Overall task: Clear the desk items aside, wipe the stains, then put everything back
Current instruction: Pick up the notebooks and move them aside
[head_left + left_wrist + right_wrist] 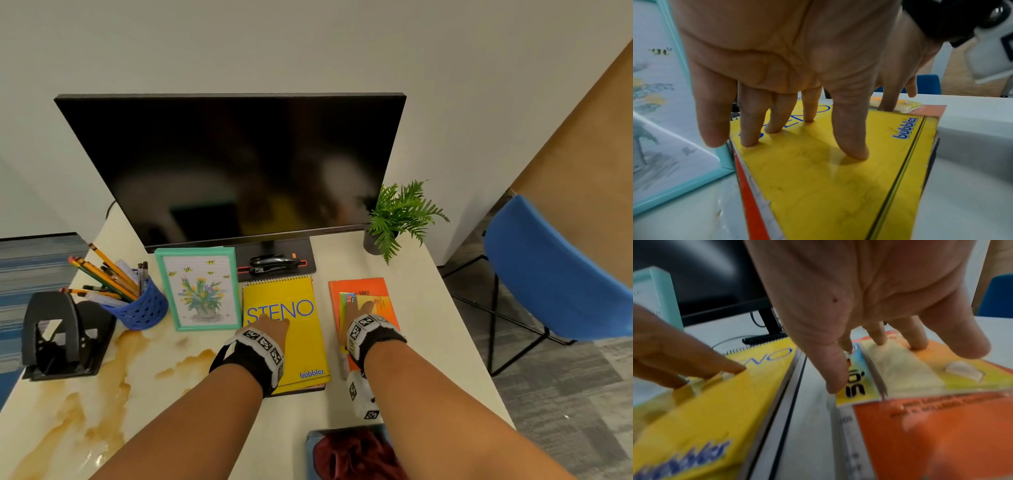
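A yellow STENO notebook [305, 342] [818, 186] [715, 402] lies flat in front of the monitor stand, on top of a darker book. My left hand [270, 323] [777, 123] presses its straight fingertips onto the cover. Just to the right lies an orange book [358, 285] [931, 434] with a yellow packet [380, 303] [910, 369] on it. The fingertips of my right hand [361, 310] [877, 337] press on that packet. Brown stains [102, 377] spread over the desk's left front. A dark red cloth [352, 452] lies at the near edge.
A black hole punch [61, 335], a blue pencil cup [137, 308] and a teal picture frame [198, 291] stand left. A stapler [274, 265] sits on the monitor [233, 164] base. A potted plant [394, 219] is back right, a blue chair [555, 274] beyond the desk.
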Motion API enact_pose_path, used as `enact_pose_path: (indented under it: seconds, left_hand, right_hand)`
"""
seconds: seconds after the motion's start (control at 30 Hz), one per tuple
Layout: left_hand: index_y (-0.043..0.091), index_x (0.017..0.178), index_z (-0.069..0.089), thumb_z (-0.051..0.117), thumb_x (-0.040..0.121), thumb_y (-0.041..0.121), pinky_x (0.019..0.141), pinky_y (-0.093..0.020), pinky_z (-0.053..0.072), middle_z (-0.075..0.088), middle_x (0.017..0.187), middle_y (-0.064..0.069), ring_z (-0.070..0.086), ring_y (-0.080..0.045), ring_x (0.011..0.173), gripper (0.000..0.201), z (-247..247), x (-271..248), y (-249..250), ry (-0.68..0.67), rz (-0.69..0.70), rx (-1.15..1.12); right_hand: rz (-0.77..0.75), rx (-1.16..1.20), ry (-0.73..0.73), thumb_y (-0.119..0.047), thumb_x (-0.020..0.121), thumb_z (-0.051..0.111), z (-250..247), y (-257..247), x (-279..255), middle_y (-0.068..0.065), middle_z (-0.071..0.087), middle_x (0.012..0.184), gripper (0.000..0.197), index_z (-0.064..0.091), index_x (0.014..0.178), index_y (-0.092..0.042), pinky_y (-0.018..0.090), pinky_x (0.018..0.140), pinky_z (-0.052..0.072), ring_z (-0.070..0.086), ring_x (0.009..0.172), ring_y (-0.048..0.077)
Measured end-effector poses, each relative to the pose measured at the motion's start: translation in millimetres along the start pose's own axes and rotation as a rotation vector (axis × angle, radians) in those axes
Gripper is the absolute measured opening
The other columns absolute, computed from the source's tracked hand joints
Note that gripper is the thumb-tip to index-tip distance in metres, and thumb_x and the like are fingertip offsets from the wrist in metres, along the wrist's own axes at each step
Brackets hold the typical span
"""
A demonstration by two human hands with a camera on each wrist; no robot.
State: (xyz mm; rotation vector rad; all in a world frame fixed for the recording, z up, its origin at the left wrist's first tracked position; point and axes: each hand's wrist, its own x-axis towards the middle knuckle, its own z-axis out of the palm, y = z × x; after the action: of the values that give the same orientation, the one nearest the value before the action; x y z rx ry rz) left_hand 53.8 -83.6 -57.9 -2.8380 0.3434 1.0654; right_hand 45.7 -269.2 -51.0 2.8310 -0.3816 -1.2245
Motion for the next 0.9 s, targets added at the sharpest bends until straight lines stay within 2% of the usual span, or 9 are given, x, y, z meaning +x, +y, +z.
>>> enact_pose_path:
  seconds: [0.07,0.17,0.3,0.43,0.7,0.9]
  left_hand:
    - [0.024,0.147,0.025,0.065,0.086,0.023,0.100,-0.044,0.046,0.032,0.146,-0.015,0.048,-0.033,0.127,0.072,1.8,0.1,-1.3,0.005,-0.001,0.002]
    - [0.025,0.147,0.023,0.067,0.085,0.025,0.099,-0.044,0.047,0.029,0.149,-0.017,0.049,-0.035,0.126,0.077,3.7,0.8,-2.0,0.009,0.000,0.016]
    - [0.027,0.149,0.020,0.069,0.083,0.026,0.100,-0.044,0.047,0.026,0.151,-0.017,0.048,-0.035,0.128,0.082,5.2,5.0,-1.5,0.010,0.000,0.035]
    - [0.028,0.147,0.021,0.077,0.074,0.030,0.098,-0.044,0.048,0.029,0.150,-0.014,0.050,-0.034,0.127,0.092,7.6,7.3,-2.2,0.005,-0.004,0.041]
    - [0.026,0.145,0.025,0.078,0.073,0.030,0.099,-0.043,0.048,0.032,0.149,-0.014,0.048,-0.034,0.129,0.090,10.9,9.6,-2.1,0.030,0.003,0.050]
    - [0.026,0.147,0.023,0.078,0.074,0.032,0.097,-0.041,0.049,0.031,0.148,-0.014,0.049,-0.034,0.126,0.092,11.4,9.5,-2.9,0.033,0.000,0.031]
  right_hand:
    - [0.036,0.018,-0.004,-0.020,0.096,0.050,7.7,-9.9,6.4,0.021,-0.016,0.157,0.084,-0.013,0.152,-0.024,0.064,0.106,0.031,0.010,0.140,0.054]
    - [0.073,0.061,-0.025,-0.021,0.094,0.054,11.2,-15.0,14.3,0.017,-0.021,0.156,0.087,-0.010,0.152,-0.030,0.068,0.104,0.029,-0.001,0.140,0.056]
    - [0.089,0.088,-0.038,-0.024,0.091,0.057,7.9,-3.5,24.5,0.015,-0.023,0.156,0.091,-0.010,0.151,-0.033,0.067,0.105,0.028,-0.003,0.140,0.055]
    - [0.162,0.176,-0.057,-0.025,0.090,0.058,7.2,25.7,34.8,0.012,-0.027,0.156,0.092,-0.012,0.150,-0.036,0.068,0.106,0.026,-0.006,0.141,0.052]
    - [0.243,0.195,-0.050,-0.024,0.090,0.058,12.0,93.7,52.4,0.009,-0.029,0.155,0.094,-0.015,0.149,-0.039,0.068,0.106,0.026,-0.005,0.143,0.050]
    - [0.266,0.198,-0.054,-0.029,0.091,0.058,9.9,98.5,57.0,0.011,-0.028,0.156,0.094,-0.015,0.150,-0.037,0.067,0.108,0.023,-0.005,0.142,0.051]
